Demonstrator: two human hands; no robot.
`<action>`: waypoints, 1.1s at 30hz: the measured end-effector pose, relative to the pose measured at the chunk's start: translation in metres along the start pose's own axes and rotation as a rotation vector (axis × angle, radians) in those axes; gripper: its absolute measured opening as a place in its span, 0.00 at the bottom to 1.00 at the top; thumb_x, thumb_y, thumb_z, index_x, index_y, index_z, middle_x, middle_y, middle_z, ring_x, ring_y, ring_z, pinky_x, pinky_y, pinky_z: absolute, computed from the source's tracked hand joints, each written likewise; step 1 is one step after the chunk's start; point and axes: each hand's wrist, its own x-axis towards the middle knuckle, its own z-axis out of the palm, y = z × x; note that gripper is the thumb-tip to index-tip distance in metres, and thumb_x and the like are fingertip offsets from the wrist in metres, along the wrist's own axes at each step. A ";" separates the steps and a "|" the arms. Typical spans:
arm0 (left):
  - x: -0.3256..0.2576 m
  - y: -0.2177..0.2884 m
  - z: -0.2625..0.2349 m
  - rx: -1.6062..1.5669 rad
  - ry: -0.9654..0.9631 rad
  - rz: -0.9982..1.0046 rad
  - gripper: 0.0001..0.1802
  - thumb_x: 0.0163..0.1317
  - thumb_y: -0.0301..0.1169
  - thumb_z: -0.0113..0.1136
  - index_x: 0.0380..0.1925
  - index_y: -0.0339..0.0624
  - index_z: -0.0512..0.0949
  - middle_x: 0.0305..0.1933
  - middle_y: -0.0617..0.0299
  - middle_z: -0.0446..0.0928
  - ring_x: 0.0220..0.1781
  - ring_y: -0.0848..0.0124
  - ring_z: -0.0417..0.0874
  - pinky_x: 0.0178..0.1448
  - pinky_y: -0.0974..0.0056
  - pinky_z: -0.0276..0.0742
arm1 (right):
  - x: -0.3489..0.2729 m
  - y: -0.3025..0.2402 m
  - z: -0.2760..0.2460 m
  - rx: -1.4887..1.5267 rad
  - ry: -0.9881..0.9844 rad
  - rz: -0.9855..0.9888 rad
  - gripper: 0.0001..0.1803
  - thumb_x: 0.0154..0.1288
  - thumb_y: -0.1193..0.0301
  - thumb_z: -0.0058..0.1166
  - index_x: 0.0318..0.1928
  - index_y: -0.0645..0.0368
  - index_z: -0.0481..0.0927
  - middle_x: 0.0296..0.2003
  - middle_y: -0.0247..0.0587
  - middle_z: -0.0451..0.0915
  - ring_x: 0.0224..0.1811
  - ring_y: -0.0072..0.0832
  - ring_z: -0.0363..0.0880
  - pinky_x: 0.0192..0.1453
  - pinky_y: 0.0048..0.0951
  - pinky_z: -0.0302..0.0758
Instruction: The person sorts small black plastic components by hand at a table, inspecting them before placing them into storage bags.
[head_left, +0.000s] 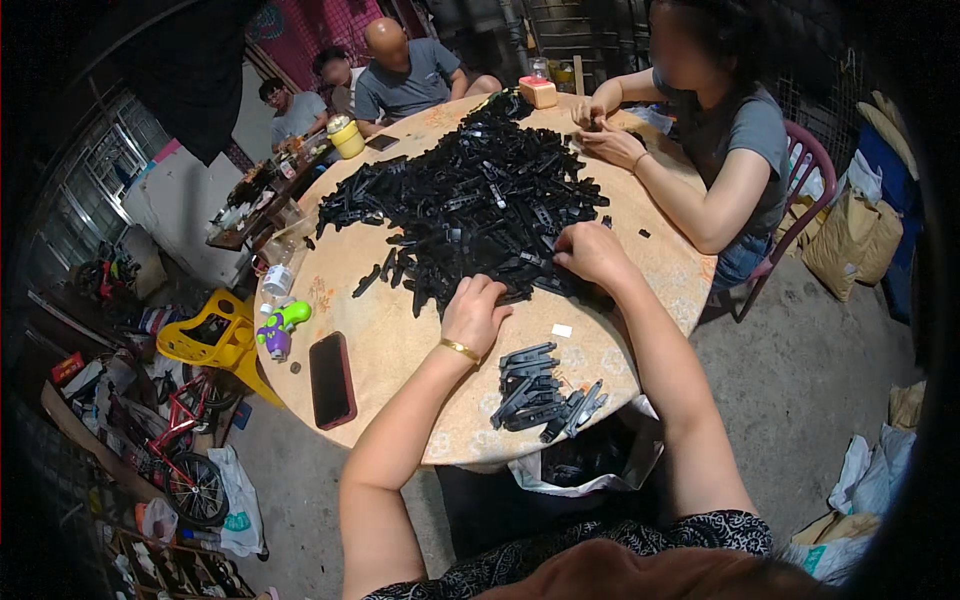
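Observation:
A large heap of black plastic clip-like pieces (480, 190) covers the middle of the round table. At its near edge is my left hand (475, 316), a gold bracelet on the wrist, its fingers curled against the pieces. My right hand (594, 254) reaches to the heap's right side, fingertips pressed together and pointing down. What either hand grips is hidden by the fingers and the dark pieces. Between my forearms lies a smaller, neater group of dark grey pieces (530, 388), close to the table's near edge. A small white rectangle (562, 330) rests just beyond that group.
On the patterned tablecloth (400, 400) are a phone (332, 380), a green and purple toy (284, 328) and a yellow container (346, 138). An open white bag (590, 468) hangs below the near edge. A co-worker (715, 130) sits at right handling something small; others sit at the far side.

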 end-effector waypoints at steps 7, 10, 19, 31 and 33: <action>-0.001 -0.004 0.008 -0.036 -0.110 -0.097 0.08 0.47 0.28 0.62 0.29 0.40 0.79 0.32 0.54 0.75 0.39 0.54 0.73 0.45 0.58 0.71 | 0.001 -0.007 0.010 0.373 0.338 -0.070 0.12 0.52 0.70 0.58 0.39 0.59 0.79 0.28 0.45 0.81 0.35 0.36 0.81 0.40 0.33 0.76; -0.001 -0.009 -0.003 -0.452 -0.155 -0.385 0.07 0.55 0.26 0.58 0.33 0.37 0.79 0.30 0.57 0.78 0.31 0.65 0.79 0.35 0.65 0.75 | 0.006 -0.011 0.022 0.905 0.164 -0.045 0.09 0.62 0.70 0.51 0.36 0.64 0.77 0.22 0.40 0.79 0.23 0.21 0.77 0.30 0.25 0.73; 0.001 -0.003 -0.007 -1.527 -0.059 -0.717 0.10 0.62 0.25 0.52 0.44 0.37 0.72 0.37 0.62 0.77 0.34 0.73 0.80 0.39 0.69 0.78 | -0.018 -0.059 0.034 0.577 0.319 -0.391 0.17 0.63 0.67 0.38 0.38 0.67 0.77 0.34 0.56 0.78 0.37 0.49 0.77 0.42 0.39 0.72; 0.000 0.008 -0.021 -1.435 0.073 -0.735 0.14 0.61 0.24 0.51 0.47 0.32 0.70 0.39 0.58 0.76 0.37 0.72 0.81 0.45 0.69 0.80 | -0.029 -0.068 0.031 0.281 0.483 -0.592 0.21 0.49 0.75 0.57 0.47 0.64 0.74 0.28 0.44 0.77 0.30 0.39 0.74 0.37 0.35 0.73; 0.000 0.005 -0.023 -1.429 0.049 -0.733 0.16 0.63 0.28 0.53 0.48 0.29 0.69 0.40 0.57 0.76 0.40 0.72 0.80 0.44 0.72 0.79 | -0.027 -0.067 0.032 0.272 0.482 -0.624 0.22 0.48 0.75 0.58 0.47 0.62 0.74 0.27 0.44 0.76 0.30 0.38 0.74 0.35 0.34 0.72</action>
